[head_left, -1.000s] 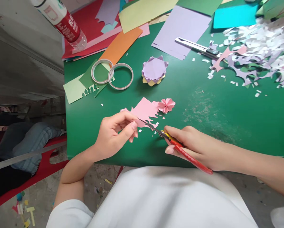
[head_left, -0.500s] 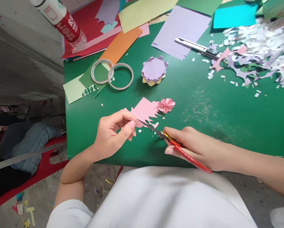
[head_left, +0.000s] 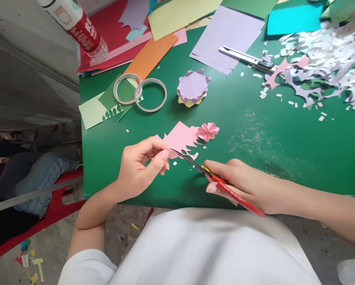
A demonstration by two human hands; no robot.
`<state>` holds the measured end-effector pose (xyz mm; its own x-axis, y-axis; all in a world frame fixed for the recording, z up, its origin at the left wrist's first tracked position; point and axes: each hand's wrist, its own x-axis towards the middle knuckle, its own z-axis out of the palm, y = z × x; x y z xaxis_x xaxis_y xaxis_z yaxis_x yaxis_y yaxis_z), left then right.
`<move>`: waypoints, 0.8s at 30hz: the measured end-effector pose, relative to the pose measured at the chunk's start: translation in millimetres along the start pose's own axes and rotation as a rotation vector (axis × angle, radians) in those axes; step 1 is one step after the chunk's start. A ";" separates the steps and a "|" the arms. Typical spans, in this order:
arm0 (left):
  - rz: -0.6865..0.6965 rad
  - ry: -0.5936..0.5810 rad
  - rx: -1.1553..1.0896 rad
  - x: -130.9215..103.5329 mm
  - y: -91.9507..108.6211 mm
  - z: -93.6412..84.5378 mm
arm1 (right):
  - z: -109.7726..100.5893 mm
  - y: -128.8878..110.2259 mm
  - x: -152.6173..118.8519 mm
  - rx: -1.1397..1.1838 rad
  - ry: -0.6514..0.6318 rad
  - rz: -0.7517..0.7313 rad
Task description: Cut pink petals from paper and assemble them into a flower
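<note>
Currently clamping, with thumb and forefinger of left hand, small pink piece, mostly hidden; toothed pink paper at hand's two o'clock; scissors near-closed, tips at pinch; pink flower at pivot's twelve; right hand closed around handles.

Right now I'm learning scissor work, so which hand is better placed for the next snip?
Probably the right: the right hand holds the scissors, while the left hand seems to pinch pink paper near their tips.

Green table, purple paper flower, two tape rolls, white scraps
</note>
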<state>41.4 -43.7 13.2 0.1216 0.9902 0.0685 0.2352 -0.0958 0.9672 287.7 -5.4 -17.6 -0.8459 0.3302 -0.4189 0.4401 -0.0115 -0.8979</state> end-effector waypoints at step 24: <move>0.117 -0.020 0.123 2.2 -0.8 -6.7 | -2.2 0.5 0.5 0.068 -0.015 -0.016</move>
<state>35.0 -40.8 14.2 0.1743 0.9694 0.1728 0.3348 -0.2234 0.9154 288.2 -3.1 -17.9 -0.8573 0.3166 -0.4059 0.4054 -0.0707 -0.9114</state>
